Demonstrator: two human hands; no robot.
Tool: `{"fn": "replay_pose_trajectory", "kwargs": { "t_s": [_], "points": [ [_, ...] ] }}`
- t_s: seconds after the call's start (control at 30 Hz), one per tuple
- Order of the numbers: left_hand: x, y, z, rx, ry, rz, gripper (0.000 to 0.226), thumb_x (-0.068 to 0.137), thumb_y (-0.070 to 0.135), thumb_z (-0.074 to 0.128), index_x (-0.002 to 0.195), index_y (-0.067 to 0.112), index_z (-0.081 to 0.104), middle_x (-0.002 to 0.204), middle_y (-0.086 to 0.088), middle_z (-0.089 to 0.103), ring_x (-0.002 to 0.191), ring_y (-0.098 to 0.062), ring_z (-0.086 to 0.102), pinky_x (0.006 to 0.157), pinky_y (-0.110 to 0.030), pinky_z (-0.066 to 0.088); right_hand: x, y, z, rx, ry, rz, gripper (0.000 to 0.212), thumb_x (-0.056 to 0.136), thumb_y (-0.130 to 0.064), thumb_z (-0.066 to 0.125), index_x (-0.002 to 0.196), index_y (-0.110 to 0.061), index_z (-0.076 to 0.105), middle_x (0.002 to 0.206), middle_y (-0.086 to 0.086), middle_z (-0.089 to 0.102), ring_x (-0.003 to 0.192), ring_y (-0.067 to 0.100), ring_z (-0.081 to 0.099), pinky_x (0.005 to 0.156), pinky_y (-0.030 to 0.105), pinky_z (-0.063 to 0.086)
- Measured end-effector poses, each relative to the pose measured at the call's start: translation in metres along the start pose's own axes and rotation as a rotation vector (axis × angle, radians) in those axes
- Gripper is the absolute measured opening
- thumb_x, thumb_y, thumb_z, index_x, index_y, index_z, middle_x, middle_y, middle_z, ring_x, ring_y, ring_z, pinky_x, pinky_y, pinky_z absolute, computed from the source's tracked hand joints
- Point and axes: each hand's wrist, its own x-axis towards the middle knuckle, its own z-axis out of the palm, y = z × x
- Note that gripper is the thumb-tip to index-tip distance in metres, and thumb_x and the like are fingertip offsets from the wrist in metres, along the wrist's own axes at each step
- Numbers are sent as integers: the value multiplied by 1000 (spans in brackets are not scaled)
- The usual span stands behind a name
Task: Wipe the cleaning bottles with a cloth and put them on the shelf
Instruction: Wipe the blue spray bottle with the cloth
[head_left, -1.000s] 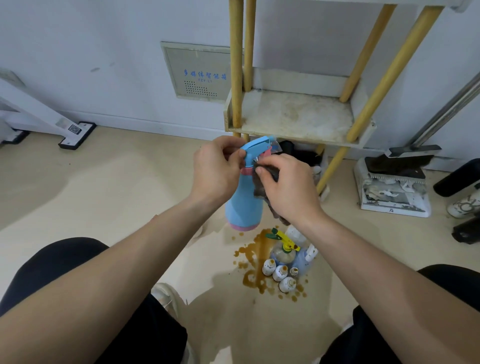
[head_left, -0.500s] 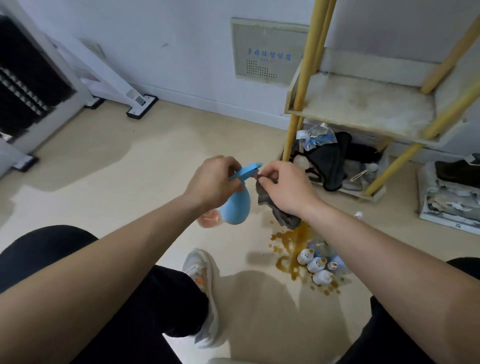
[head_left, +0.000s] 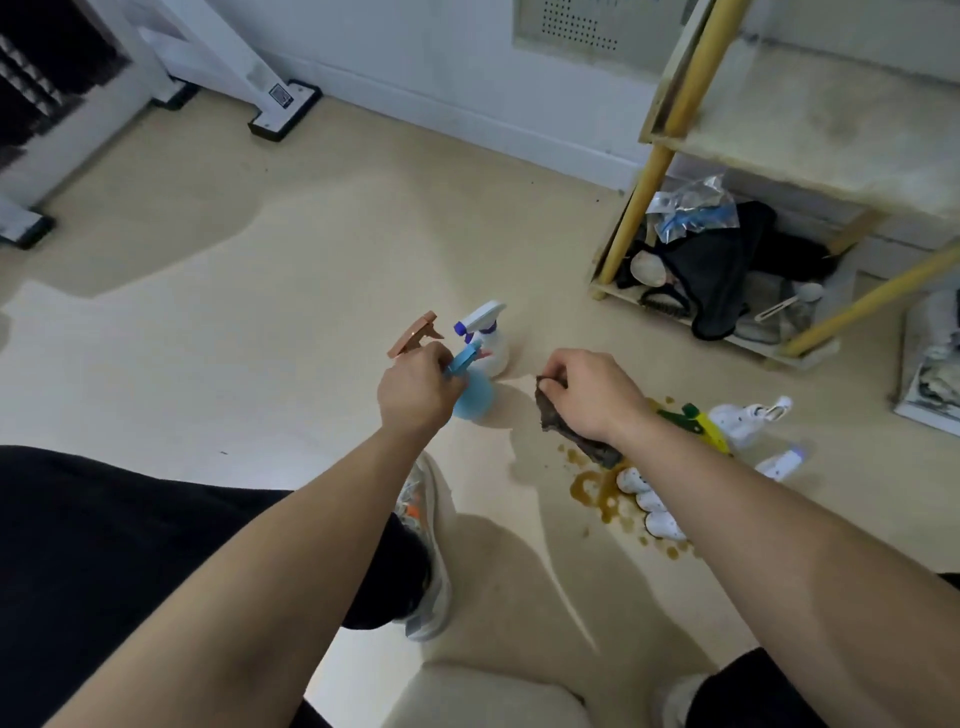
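Observation:
My left hand (head_left: 415, 391) grips the blue spray bottle (head_left: 475, 396) by its neck, low over the floor. Just behind it stand a white spray bottle with a purple nozzle (head_left: 488, 338) and a brown-orange trigger sprayer (head_left: 414, 333), whose body is hidden by my hand. My right hand (head_left: 597, 397) holds a dark cloth (head_left: 558, 415) apart from the blue bottle. More bottles lie at the right: a yellow and green sprayer (head_left: 698, 426), a white one (head_left: 748, 415) and several small white bottles (head_left: 649, 501). The yellow-legged shelf (head_left: 810, 119) stands at upper right.
A brown liquid spill (head_left: 592, 488) spreads on the floor under my right wrist. The shelf's bottom tier holds dark cloths and plastic bags (head_left: 711, 260). A white appliance base (head_left: 283, 106) stands by the wall at upper left. My shoe (head_left: 423, 545) is near the middle.
The view swung down and left. My left hand lowered the blue bottle toward the floor beside two other sprayers. My right hand with the cloth drew away from the bottle to the right.

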Motion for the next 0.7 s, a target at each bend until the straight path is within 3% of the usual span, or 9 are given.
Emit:
{"fn": "replay_pose_trajectory", "kwargs": {
  "t_s": [0.1, 0.5, 0.57, 0.63, 0.7],
  "points": [
    [8, -11, 17, 5, 11, -57, 24, 91, 45, 66, 99, 23, 68, 99, 1, 66, 77, -22, 61, 57, -29, 42, 4, 8, 5, 8, -13, -6, 11, 99, -30, 58, 102, -24, 67, 105, -1, 71, 100, 23, 64, 87, 40, 55],
    [17, -21, 35, 13, -67, -79, 26, 93, 44, 64, 110, 24, 65, 109, -1, 63, 82, -21, 61, 62, -31, 51, 3, 26, -5, 147, 77, 9, 10, 96, -26, 63, 102, -23, 71, 100, -3, 72, 99, 18, 66, 90, 35, 54],
    [15, -14, 28, 30, -88, -71, 32, 93, 43, 64, 117, 21, 65, 116, -2, 63, 88, -23, 63, 65, -32, 51, -1, 26, -14, 182, 111, 4, 8, 96, -26, 65, 101, -24, 71, 97, -4, 71, 97, 17, 65, 85, 30, 52],
    [11, -1, 15, 23, -74, -51, 38, 93, 35, 65, 127, 19, 62, 132, -2, 58, 108, -24, 61, 74, -34, 50, -9, 26, -26, 215, 143, -4, 6, 96, -25, 66, 99, -25, 71, 92, -6, 69, 93, 14, 64, 78, 24, 46],
    [4, 21, 2, 10, -44, 5, 37, 91, 25, 64, 127, 18, 63, 133, -3, 57, 119, -25, 57, 75, -32, 45, -18, 27, -41, 232, 180, -22, 6, 95, -26, 67, 99, -26, 72, 89, -9, 67, 91, 11, 63, 71, 19, 42]
  ]
}}
